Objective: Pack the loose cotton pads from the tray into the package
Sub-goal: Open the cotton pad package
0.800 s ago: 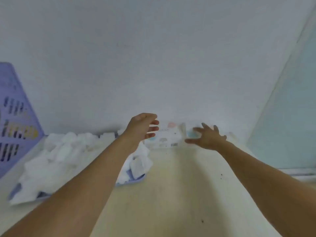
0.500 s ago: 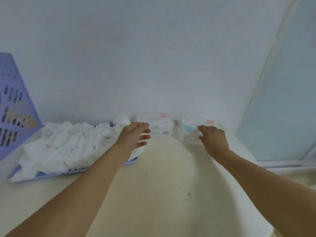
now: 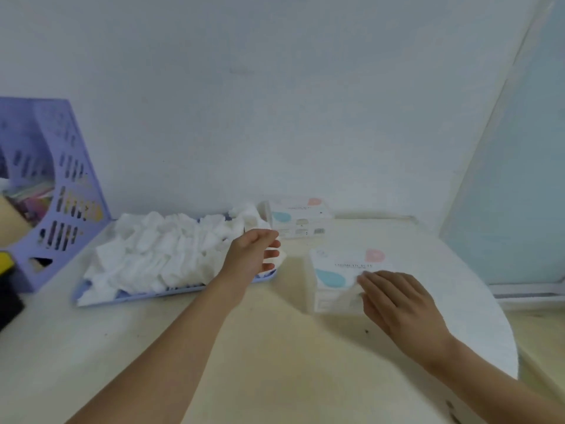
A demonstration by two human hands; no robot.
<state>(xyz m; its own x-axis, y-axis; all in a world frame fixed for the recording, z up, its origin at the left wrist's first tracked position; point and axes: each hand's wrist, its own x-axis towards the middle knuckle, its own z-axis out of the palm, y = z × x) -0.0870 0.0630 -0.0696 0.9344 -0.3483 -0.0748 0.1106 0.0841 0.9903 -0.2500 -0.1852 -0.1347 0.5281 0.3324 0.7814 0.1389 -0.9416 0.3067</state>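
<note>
A heap of loose white cotton pads fills a light-blue tray at the left of the table. A white cotton pad package with a blue and a pink drop printed on it lies right of the tray. My right hand rests on its near right corner, fingers laid fairly straight over the top. My left hand hovers over the tray's right end, fingers relaxed and holding nothing. A second package of the same kind stands by the wall behind.
A purple slotted file holder stands at the far left, with a black and yellow object in front of it. The pale table has a rounded edge on the right. A frosted glass panel rises at the right.
My right hand reached the package by the wall and drew it toward me across the table. My left hand stayed near the tray's right end. The view tilted down.
</note>
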